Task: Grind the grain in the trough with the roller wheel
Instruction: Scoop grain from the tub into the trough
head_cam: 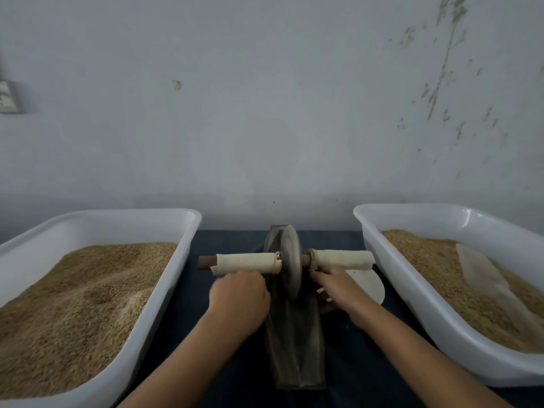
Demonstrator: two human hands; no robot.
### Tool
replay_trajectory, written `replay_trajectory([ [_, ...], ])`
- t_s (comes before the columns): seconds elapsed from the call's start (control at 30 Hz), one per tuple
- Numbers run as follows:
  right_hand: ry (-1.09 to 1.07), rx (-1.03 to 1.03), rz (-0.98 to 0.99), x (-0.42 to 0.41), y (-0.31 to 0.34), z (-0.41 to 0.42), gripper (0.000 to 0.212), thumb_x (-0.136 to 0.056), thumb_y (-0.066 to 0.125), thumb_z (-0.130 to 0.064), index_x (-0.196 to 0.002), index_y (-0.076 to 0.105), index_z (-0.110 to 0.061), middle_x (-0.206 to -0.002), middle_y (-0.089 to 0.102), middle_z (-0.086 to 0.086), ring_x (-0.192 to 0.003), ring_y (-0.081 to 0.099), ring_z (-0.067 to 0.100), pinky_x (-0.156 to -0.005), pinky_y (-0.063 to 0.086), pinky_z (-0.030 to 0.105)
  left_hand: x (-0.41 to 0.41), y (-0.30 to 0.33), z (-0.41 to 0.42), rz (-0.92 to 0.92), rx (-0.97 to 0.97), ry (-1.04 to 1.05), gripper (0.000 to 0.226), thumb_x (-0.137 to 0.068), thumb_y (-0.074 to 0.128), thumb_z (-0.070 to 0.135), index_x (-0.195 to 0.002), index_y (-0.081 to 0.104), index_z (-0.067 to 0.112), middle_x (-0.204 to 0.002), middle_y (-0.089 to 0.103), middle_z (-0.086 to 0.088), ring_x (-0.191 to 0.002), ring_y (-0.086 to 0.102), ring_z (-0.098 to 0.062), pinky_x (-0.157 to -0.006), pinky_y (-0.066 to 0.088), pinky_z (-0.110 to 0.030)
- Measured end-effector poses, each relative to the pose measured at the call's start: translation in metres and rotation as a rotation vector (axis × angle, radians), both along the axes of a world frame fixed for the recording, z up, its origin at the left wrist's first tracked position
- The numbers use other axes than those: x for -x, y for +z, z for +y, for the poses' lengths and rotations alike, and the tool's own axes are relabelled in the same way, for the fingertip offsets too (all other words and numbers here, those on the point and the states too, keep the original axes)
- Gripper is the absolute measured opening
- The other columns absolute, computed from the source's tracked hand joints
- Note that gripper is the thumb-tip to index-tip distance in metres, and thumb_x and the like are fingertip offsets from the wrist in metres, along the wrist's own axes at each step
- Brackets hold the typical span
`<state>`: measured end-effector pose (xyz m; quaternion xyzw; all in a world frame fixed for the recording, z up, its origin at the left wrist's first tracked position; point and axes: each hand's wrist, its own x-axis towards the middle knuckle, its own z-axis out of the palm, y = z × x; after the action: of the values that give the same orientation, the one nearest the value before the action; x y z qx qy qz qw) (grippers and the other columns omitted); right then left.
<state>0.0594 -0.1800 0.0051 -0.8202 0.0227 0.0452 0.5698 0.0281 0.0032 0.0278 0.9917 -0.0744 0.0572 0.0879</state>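
Roller wheel (pixel 290 262) stands in trough (pixel 294 334), axle crosswise. Both hands just below its wrapped handles: left hand (pixel 239 295) clenched, right hand (pixel 338 285) grip unclear.

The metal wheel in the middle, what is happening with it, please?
A person is working a roller wheel that stands in a narrow metal trough on a dark cloth. Both hands are just below its cloth-wrapped handles: the left hand under the left handle, the right hand under the right. Whether they grip is unclear. A white tub of grain sits on each side.
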Motion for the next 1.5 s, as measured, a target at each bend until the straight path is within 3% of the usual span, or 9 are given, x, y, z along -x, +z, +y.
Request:
replay_trajectory([
  [0.07, -0.010, -0.005, 0.007, -0.001, 0.007, -0.003, 0.023, -0.099, 0.049, -0.028, -0.092, 0.064, -0.012, -0.084, 0.068, 0.010, -0.072, 0.067, 0.022, -0.054, 0.055, 0.028, 0.007, 0.012, -0.005, -0.254, -0.112, 0.020, 0.019, -0.097, 0.042, 0.034, -0.099, 0.056, 0.021, -0.086, 0.054, 0.007, -0.076, 0.054, -0.009, -0.064, 0.041, -0.020],
  [0.13, -0.031, 0.004, 0.012, -0.003, 0.012, -0.003, 0.023, -0.100, 0.048, -0.028, -0.088, 0.061, -0.012, -0.083, 0.067, 0.011, -0.069, 0.066, 0.021, -0.051, 0.055, 0.026, 0.001, 0.016, -0.009, -0.442, -0.191, -0.018, 0.032, -0.094, 0.046, 0.042, -0.115, 0.047, 0.019, -0.109, 0.052, 0.002, -0.098, 0.051, -0.015, -0.084, 0.041, -0.028],
  [0.27, 0.001, 0.063, -0.006, -0.002, 0.010, -0.002, 0.020, -0.101, 0.047, -0.026, -0.095, 0.060, -0.012, -0.084, 0.066, 0.008, -0.072, 0.066, 0.018, -0.051, 0.052, 0.023, -0.030, 0.002, -0.005, -0.272, -0.354, -0.087, 0.068, -0.088, 0.035, 0.067, -0.133, 0.035, 0.016, -0.134, 0.041, -0.005, -0.126, 0.038, -0.024, -0.113, 0.021, -0.043],
  [0.73, 0.002, 0.360, -0.120, -0.003, 0.043, -0.017, 0.025, -0.097, 0.047, -0.013, -0.116, 0.061, -0.006, -0.086, 0.063, 0.002, -0.069, 0.065, 0.010, -0.049, 0.054, 0.023, -0.078, -0.009, 0.003, -0.157, -0.220, -0.138, 0.048, -0.094, 0.032, 0.059, -0.126, 0.042, 0.024, -0.121, 0.055, -0.003, -0.115, 0.051, -0.023, -0.096, 0.036, -0.038],
  [0.9, -0.123, 0.559, -0.304, 0.000, 0.051, -0.029, 0.027, -0.092, 0.046, -0.007, -0.100, 0.070, 0.000, -0.102, 0.069, 0.012, -0.087, 0.066, 0.024, -0.082, 0.056, 0.043, -0.081, -0.012, 0.004, -0.158, -0.225, -0.130, 0.048, -0.094, 0.032, 0.058, -0.127, 0.040, 0.024, -0.121, 0.055, -0.004, -0.115, 0.051, -0.024, -0.096, 0.036, -0.038],
  [1.07, -0.327, 0.612, -0.430, -0.004, 0.063, -0.063, 0.024, -0.084, 0.042, 0.005, -0.088, 0.065, 0.012, -0.096, 0.065, 0.026, -0.087, 0.063, 0.041, -0.073, 0.054, 0.048, -0.083, -0.013, 0.005, -0.161, -0.210, -0.139, 0.048, -0.095, 0.032, 0.057, -0.128, 0.040, 0.025, -0.121, 0.054, -0.003, -0.115, 0.051, -0.023, -0.096, 0.036, -0.037],
  [1.13, -0.384, 0.696, -0.401, -0.010, 0.063, -0.080, 0.023, -0.083, 0.043, 0.005, -0.061, 0.047, -0.001, -0.070, 0.049, 0.015, -0.072, 0.052, 0.034, -0.056, 0.043, 0.037, -0.084, -0.013, 0.005, -0.164, -0.217, -0.143, 0.048, -0.095, 0.032, 0.058, -0.130, 0.038, 0.025, -0.122, 0.054, -0.002, -0.115, 0.050, -0.022, -0.097, 0.036, -0.036],
  [1.27, -0.445, 0.799, -0.300, -0.023, 0.056, -0.110, 0.037, -0.086, 0.045, -0.001, -0.061, 0.024, -0.019, -0.066, 0.025, 0.001, -0.069, 0.033, 0.021, -0.050, 0.020, 0.026, -0.085, -0.014, 0.002, -0.184, -0.298, -0.094, 0.050, -0.094, 0.030, 0.060, -0.130, 0.038, 0.026, -0.123, 0.054, -0.002, -0.115, 0.051, -0.024, -0.093, 0.037, -0.037],
  [1.5, -0.533, 0.903, -0.108, -0.028, 0.054, -0.143, 0.011, -0.091, 0.041, -0.002, -0.088, 0.051, -0.006, -0.112, 0.050, 0.016, -0.111, 0.049, 0.034, -0.086, 0.043, 0.040, -0.090, -0.021, 0.005, -0.214, -0.288, -0.091, 0.054, -0.093, 0.028, 0.062, -0.133, 0.036, 0.028, -0.124, 0.054, 0.000, -0.115, 0.052, -0.023, -0.092, 0.038, -0.036],
])
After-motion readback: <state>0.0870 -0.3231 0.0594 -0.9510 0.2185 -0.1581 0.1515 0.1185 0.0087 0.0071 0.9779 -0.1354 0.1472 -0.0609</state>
